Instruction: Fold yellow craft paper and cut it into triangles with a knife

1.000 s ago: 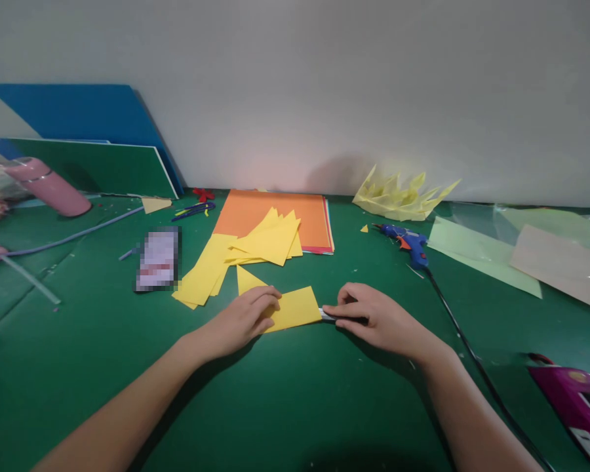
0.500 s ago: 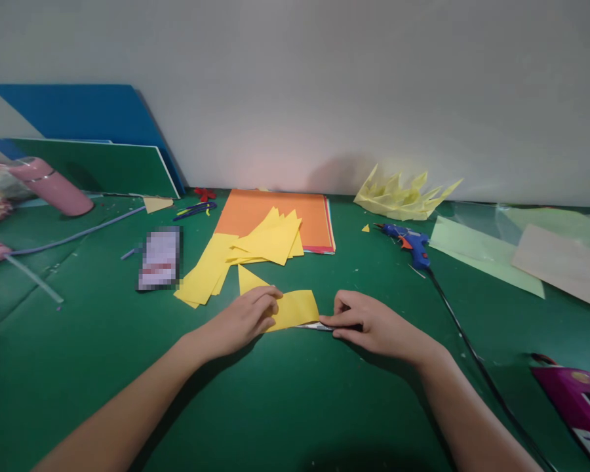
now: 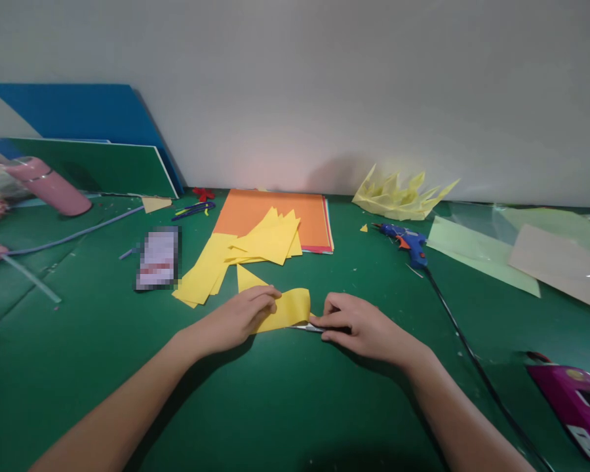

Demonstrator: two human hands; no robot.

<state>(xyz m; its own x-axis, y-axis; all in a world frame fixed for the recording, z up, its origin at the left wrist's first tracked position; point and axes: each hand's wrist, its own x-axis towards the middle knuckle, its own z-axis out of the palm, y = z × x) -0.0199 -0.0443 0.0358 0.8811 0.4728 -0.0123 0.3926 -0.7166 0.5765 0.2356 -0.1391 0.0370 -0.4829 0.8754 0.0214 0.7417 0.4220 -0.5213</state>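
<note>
A yellow paper piece lies on the green tabletop in front of me, its right end curling upward. My left hand presses on its left part with bent fingers. Pinched in my right hand is a thin silvery-white tool, its slim end under the paper's lower right edge; most of it is hidden by my fingers, so its kind is unclear. The right index fingertip touches the paper's right end. Just behind my left hand shows a yellow pointed paper tip.
Yellow paper cutouts lie partly on an orange sheet stack. A blue glue gun with a black cord sits to the right, below a pale-yellow paper crown shape. A phone lies left; a magenta power strip lies front right.
My right hand has slid a little left with the tool along the paper. The paper's right end now curls up more. My left hand stays nearly in place.
</note>
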